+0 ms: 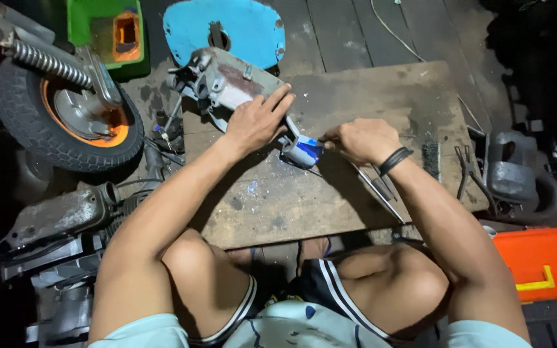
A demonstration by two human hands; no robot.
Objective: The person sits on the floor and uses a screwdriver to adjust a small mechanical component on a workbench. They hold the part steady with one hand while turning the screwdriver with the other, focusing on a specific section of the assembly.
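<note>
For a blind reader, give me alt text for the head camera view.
A squatting person's left hand presses a grey metal scooter part on a worn wooden board, while the right hand works at its blue end. A scooter wheel lies left, an orange toolbox right.

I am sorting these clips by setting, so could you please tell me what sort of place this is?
Probably an informal scooter or motorcycle repair spot, with work done on the floor. A wheel with an orange rim lies at left, the left hand steadies a grey metal body part on a wooden board, and pliers lie nearby.

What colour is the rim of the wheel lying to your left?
Orange, around a silver hub, on the wheel with the black tyre; the head view shows it clearly.
</note>
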